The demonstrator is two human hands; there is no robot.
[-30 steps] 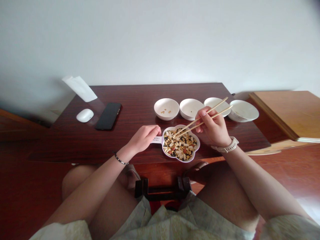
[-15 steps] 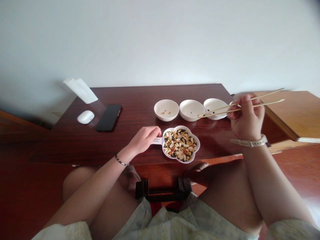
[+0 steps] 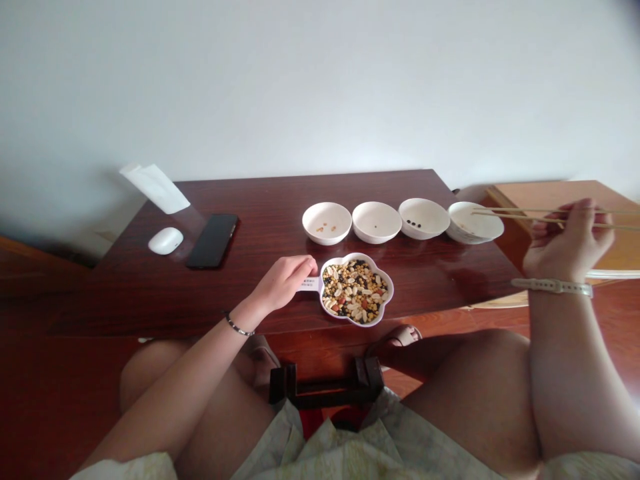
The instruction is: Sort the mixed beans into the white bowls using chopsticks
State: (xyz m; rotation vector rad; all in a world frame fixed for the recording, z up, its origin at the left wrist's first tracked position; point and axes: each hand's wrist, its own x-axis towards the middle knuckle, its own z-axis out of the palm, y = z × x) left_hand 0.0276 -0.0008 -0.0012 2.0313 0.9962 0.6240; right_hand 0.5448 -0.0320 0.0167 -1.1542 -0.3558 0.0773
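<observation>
Now: R hand [image 3: 567,240] swung out right, past the 4th white bowl [image 3: 477,235]. Fingers closed on bamboo chopsticks [image 3: 530,217], tips slightly apart just above the bowl's far rim, nothing visible between them. L hand [image 3: 283,283] on the white tab handle [image 3: 310,285] of the flower-shaped dish [image 3: 391,287], mixed beans and peanuts [image 3: 355,290] inside, in front of 3 more white bowls [image 3: 376,239]. Dark wood table [image 3: 300,193], black phone [image 3: 213,241], white mouse [image 3: 165,241], white wall [image 3: 320,87] behind.

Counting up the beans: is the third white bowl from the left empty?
Not empty: a few small dark beans lie on the bottom of the third white bowl.
</observation>
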